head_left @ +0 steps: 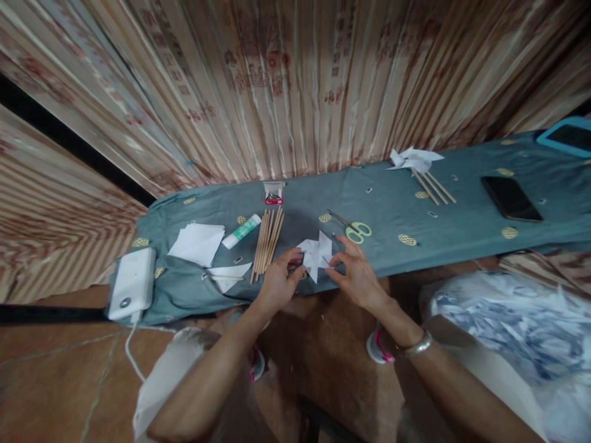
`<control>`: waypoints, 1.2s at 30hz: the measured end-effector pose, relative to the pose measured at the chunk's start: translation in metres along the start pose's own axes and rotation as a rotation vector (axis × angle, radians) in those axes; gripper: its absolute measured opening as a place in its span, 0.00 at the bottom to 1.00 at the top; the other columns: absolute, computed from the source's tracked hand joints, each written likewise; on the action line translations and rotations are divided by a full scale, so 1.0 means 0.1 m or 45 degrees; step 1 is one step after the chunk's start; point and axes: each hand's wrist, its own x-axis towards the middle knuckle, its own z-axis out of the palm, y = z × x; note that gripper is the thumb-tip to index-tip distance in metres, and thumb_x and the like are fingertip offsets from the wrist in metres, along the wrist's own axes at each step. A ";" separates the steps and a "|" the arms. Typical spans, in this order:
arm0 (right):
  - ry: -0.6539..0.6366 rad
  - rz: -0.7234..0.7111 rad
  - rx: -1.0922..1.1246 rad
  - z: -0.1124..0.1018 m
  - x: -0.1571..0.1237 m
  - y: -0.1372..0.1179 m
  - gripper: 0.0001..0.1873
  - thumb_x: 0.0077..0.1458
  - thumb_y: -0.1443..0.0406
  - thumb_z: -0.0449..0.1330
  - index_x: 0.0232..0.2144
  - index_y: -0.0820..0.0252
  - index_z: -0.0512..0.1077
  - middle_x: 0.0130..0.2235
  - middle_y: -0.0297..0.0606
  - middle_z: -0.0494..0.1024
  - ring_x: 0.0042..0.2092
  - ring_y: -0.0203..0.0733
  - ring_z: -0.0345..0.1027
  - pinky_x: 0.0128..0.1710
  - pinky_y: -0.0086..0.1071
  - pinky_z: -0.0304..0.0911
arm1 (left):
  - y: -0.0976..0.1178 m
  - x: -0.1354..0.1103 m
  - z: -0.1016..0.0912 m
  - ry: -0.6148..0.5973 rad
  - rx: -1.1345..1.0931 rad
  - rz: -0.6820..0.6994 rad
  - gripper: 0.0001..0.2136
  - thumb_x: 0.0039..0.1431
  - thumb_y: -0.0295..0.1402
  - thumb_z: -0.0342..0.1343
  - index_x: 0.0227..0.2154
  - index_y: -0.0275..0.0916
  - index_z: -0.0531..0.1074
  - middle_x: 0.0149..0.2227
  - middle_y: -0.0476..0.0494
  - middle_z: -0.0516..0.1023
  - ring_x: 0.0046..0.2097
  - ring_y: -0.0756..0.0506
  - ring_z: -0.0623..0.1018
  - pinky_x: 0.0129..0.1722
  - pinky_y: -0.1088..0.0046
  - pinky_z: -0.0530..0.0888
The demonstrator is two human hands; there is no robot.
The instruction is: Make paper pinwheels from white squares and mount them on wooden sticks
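A white paper pinwheel (317, 254) is between my two hands at the cloth's front edge. My left hand (280, 280) pinches the pinwheel's left side between thumb and fingers. On the other side, my right hand (356, 274) has thumb and index finger closed on a small thin thing against the paper, too small to name. Just beyond the right hand lie green-handled scissors (357, 232). A bundle of wooden sticks (268, 243) rests beyond my left hand, beside a glue stick (242, 231). Behind the sticks stands an open red box (273, 194) with small metal pieces.
At left lie stacked white paper (197, 243), a folded paper piece with a stick (228, 277), and a white power bank (132, 284) with a cable. Farther right are finished pinwheels on sticks (418, 161), a black phone (511, 198) and a clear bag (503, 326).
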 end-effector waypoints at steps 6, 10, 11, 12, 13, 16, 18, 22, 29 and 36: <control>0.043 0.043 -0.001 0.03 0.03 0.00 0.06 0.52 0.62 0.62 0.27 0.58 0.74 0.61 0.50 0.65 0.63 0.56 0.57 0.59 0.57 0.54 | -0.01 0.04 -0.01 0.029 -0.146 -0.113 0.19 0.55 0.27 0.57 0.51 0.38 0.70 0.48 0.37 0.79 0.49 0.44 0.78 0.49 0.58 0.76; 0.033 0.047 0.016 0.04 0.03 -0.02 0.06 0.53 0.64 0.61 0.26 0.58 0.75 0.60 0.49 0.66 0.63 0.55 0.56 0.60 0.56 0.54 | -0.01 0.02 0.00 0.005 -0.047 -0.046 0.18 0.56 0.26 0.56 0.50 0.38 0.70 0.48 0.37 0.79 0.47 0.44 0.78 0.48 0.59 0.76; 0.024 0.058 0.019 0.05 0.03 -0.02 0.05 0.52 0.64 0.61 0.26 0.59 0.75 0.60 0.49 0.66 0.64 0.55 0.55 0.60 0.55 0.53 | 0.00 0.01 0.00 0.000 0.018 0.000 0.17 0.56 0.26 0.55 0.50 0.38 0.70 0.48 0.37 0.78 0.47 0.44 0.78 0.49 0.59 0.76; 0.016 0.076 0.018 0.05 0.03 -0.03 0.05 0.52 0.65 0.61 0.26 0.59 0.76 0.60 0.49 0.66 0.64 0.56 0.54 0.60 0.55 0.53 | 0.01 0.00 0.00 -0.009 0.093 0.057 0.17 0.57 0.26 0.55 0.50 0.37 0.71 0.48 0.38 0.78 0.48 0.43 0.77 0.49 0.59 0.75; 0.010 0.096 0.016 0.06 0.03 -0.03 0.05 0.52 0.65 0.61 0.26 0.59 0.76 0.60 0.50 0.66 0.65 0.56 0.53 0.60 0.55 0.53 | 0.02 -0.01 0.01 -0.025 0.169 0.118 0.16 0.57 0.26 0.54 0.50 0.37 0.71 0.48 0.38 0.78 0.49 0.43 0.76 0.50 0.58 0.74; -0.004 0.145 0.005 0.09 0.04 -0.03 0.06 0.52 0.66 0.61 0.25 0.59 0.75 0.60 0.51 0.67 0.65 0.57 0.53 0.58 0.57 0.55 | 0.08 -0.04 0.02 -0.124 0.380 0.271 0.15 0.59 0.25 0.52 0.50 0.36 0.71 0.48 0.38 0.78 0.52 0.42 0.73 0.51 0.58 0.72; 0.004 0.154 -0.003 0.11 0.04 -0.02 0.06 0.52 0.65 0.60 0.25 0.59 0.75 0.59 0.51 0.67 0.65 0.57 0.53 0.57 0.57 0.56 | 0.12 -0.06 0.04 -0.197 0.508 0.313 0.15 0.60 0.25 0.51 0.49 0.36 0.71 0.48 0.39 0.78 0.51 0.41 0.73 0.50 0.59 0.71; 0.059 0.144 -0.003 0.15 0.04 0.01 0.07 0.53 0.65 0.60 0.24 0.59 0.74 0.58 0.52 0.69 0.64 0.57 0.56 0.57 0.56 0.57 | 0.14 -0.07 0.07 -0.259 0.752 0.389 0.15 0.62 0.25 0.49 0.51 0.36 0.69 0.50 0.39 0.77 0.54 0.40 0.71 0.50 0.58 0.69; 0.038 0.205 -0.043 0.14 0.07 -0.01 0.07 0.50 0.65 0.61 0.22 0.60 0.74 0.58 0.53 0.70 0.62 0.57 0.58 0.59 0.52 0.56 | 0.08 -0.09 0.13 -0.278 0.902 0.504 0.18 0.65 0.26 0.45 0.56 0.37 0.66 0.57 0.38 0.71 0.57 0.39 0.67 0.50 0.60 0.67; 0.008 0.217 -0.068 0.10 0.08 -0.02 0.07 0.50 0.64 0.62 0.22 0.58 0.74 0.57 0.52 0.70 0.62 0.58 0.58 0.59 0.53 0.56 | 0.07 -0.10 0.18 -0.311 0.930 0.536 0.17 0.65 0.25 0.45 0.55 0.34 0.67 0.57 0.37 0.71 0.56 0.38 0.68 0.51 0.60 0.66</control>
